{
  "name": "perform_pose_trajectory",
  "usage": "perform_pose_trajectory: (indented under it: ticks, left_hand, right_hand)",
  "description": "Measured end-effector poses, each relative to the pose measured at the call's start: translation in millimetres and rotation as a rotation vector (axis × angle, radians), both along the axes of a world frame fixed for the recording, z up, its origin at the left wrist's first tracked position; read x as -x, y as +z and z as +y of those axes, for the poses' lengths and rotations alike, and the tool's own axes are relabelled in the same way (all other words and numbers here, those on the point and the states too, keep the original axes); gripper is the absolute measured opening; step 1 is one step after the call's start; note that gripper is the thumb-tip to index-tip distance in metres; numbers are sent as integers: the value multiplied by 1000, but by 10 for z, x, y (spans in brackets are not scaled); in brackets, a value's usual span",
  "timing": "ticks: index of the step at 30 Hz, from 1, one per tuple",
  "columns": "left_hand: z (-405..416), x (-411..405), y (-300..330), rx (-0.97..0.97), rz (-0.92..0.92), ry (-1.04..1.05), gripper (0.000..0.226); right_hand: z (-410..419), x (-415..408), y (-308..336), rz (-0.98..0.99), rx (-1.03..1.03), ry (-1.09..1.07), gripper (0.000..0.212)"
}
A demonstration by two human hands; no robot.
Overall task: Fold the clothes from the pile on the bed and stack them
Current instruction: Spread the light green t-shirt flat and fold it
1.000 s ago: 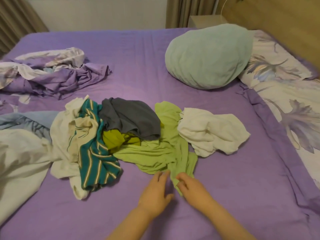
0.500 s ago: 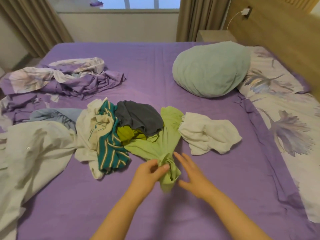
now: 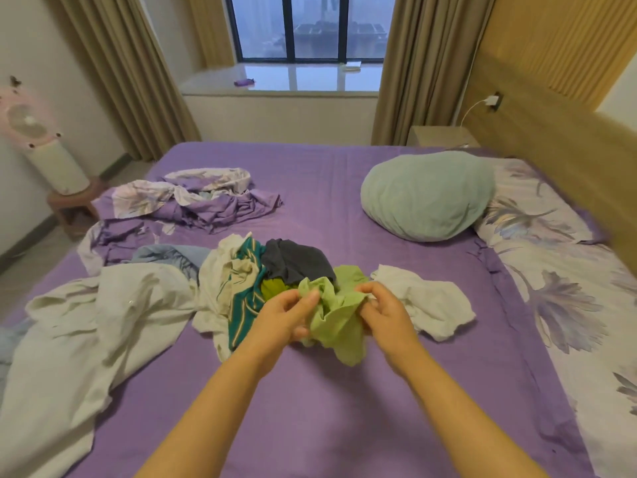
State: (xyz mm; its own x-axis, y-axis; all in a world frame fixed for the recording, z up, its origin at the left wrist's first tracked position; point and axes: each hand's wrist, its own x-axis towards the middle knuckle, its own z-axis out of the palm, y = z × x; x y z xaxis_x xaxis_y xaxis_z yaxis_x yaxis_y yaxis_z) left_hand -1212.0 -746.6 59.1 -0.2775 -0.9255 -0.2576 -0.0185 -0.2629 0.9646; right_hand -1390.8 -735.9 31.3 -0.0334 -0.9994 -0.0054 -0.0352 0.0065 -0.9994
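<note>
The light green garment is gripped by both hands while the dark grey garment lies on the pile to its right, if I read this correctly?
Not quite. In the head view both hands, left hand and right hand, do grip the light green garment, but the dark grey garment lies behind it and to its left; a white garment lies to its right.

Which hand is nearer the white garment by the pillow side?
Right. The right hand holds the green garment right beside the white garment, overlapping its near edge. The left hand grips the green garment's other side, farther off.
</note>
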Motion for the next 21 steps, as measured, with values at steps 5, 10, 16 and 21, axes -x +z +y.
perform_pose_trajectory:
  ticks: [5,10,16,21]
  left_hand:
    - [159,11,399,381,-561,-120,112]
    - [212,183,856,447,-425,70,17]
    - [242,98,1335,322,-171,296,12]
    - [191,-211,1344,239,-221,363,14]
  right_hand:
    - [-63,-14,954,85,99,140,23]
    - [-63,3,1446,-32,155,155,16]
    - [291,45,1158,-67,30,300,63]
    - [511,-70,986,-22,6,168,16]
